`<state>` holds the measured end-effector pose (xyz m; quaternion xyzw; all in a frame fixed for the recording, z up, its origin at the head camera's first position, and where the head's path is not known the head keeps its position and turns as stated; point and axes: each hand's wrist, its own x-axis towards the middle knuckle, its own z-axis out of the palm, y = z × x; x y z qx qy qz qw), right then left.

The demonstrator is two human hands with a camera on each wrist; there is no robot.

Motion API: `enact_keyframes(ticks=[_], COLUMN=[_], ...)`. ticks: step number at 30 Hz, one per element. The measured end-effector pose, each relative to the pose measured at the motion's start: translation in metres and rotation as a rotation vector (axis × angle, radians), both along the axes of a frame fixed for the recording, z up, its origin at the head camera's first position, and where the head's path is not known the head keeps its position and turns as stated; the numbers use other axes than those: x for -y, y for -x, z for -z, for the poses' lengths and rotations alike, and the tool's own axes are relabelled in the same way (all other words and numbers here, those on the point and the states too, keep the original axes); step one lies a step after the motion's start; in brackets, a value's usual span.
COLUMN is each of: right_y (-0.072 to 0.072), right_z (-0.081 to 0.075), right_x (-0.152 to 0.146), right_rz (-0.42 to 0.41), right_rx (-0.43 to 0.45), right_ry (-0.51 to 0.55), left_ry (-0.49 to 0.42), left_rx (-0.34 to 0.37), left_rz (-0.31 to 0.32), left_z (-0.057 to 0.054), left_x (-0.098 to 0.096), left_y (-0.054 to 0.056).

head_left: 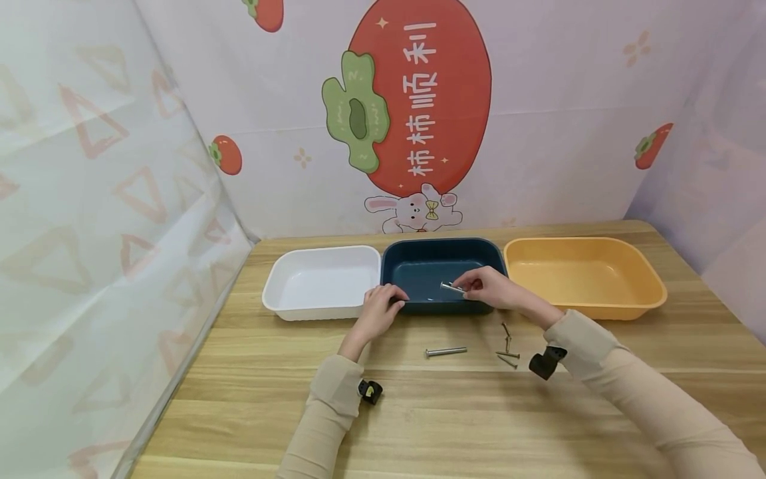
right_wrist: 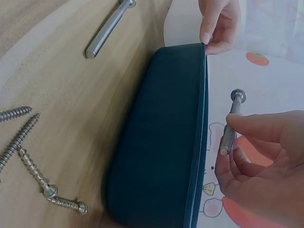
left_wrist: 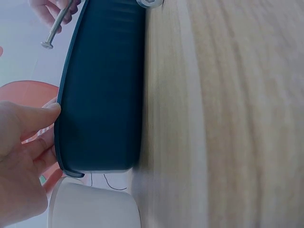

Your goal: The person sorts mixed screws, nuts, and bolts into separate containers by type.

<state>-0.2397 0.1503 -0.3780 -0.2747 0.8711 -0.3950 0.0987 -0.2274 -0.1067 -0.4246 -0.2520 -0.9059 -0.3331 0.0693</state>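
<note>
My right hand (head_left: 487, 287) pinches a silver bolt (right_wrist: 232, 123) between thumb and fingers, above the dark blue tray (head_left: 443, 307). In the right wrist view the bolt shows its round head and threaded end, clear of the tray rim. My left hand (head_left: 380, 311) grips the tray's near left rim, thumb on the outside and fingers over the inner side, as the left wrist view (left_wrist: 28, 147) shows the hand. A second, longer bolt (head_left: 445, 352) lies on the table in front of the tray. Several screws (head_left: 507, 355) lie to its right in a loose group.
To the left of the blue tray stands a white tray (head_left: 322, 313), and to the right a yellow tray (head_left: 586, 311). All three sit in a row on the wooden table (head_left: 419, 426). A printed cloth (head_left: 538, 166) hangs behind them.
</note>
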Motion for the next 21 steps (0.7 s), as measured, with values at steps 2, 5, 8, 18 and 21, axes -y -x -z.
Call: enact_keyframes(ticks=[2,5,8,18,21], right_y=[0.003,0.008,0.012,0.024,0.026], right_z=[0.000,-0.001,-0.001,0.000,0.000], right_x=[0.000,0.000,0.000,-0.003,-0.005], right_rz=[0.002,0.005,0.004,0.007,0.015], right_rx=[0.008,0.021,0.026,0.049,0.063], right_ry=[0.002,-0.001,-0.007,-0.053,-0.063], left_ry=[0.001,0.006,0.005,-0.003,-0.002], left_rx=[0.002,0.002,0.004,0.006,0.000], left_rz=[-0.001,-0.002,-0.003,0.000,0.001], left_z=[0.000,-0.001,-0.002,-0.001,0.000], left_x=[0.000,0.000,0.000,0.000,0.001], left_y=[0.000,0.000,-0.001,0.000,0.000])
